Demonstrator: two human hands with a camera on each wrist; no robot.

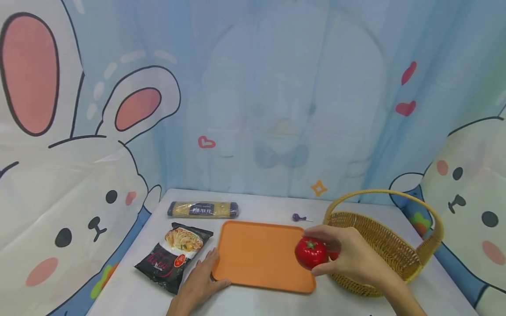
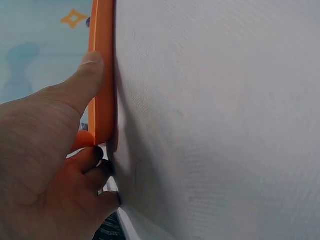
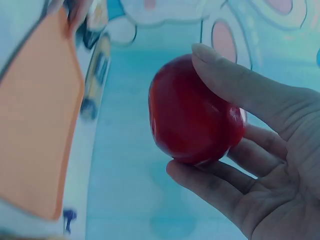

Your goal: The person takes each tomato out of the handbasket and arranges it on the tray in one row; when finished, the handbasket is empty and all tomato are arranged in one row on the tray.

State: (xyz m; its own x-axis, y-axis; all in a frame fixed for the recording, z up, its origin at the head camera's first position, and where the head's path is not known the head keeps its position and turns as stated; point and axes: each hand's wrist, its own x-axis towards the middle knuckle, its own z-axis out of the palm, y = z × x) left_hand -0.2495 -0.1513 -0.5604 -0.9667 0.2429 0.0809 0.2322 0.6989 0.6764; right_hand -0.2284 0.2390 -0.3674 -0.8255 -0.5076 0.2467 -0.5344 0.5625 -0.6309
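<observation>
In the head view my right hand (image 1: pixel 348 252) holds a shiny red tomato (image 1: pixel 311 253) with a green stem, above the right end of an orange tray (image 1: pixel 262 256). The right wrist view shows the thumb on one side of the tomato (image 3: pixel 187 112) and the fingers on the other. A smaller red bulge (image 3: pixel 236 122) shows behind it; whether it is a separate thing I cannot tell. My left hand (image 1: pixel 201 281) touches the tray's near left corner, fingers along its left side. Seen from the left wrist, the thumb lies against the tray's wall (image 2: pixel 104 112).
A wicker basket (image 1: pixel 428 248) with a tall handle stands right of the tray. Left of the tray lies a black-and-white noodle bag (image 1: pixel 174 256). Behind it are a spaghetti packet (image 1: pixel 203 210) and a small purple object (image 1: pixel 298 217). A cartoon-printed curtain (image 1: pixel 253 87) surrounds the white table.
</observation>
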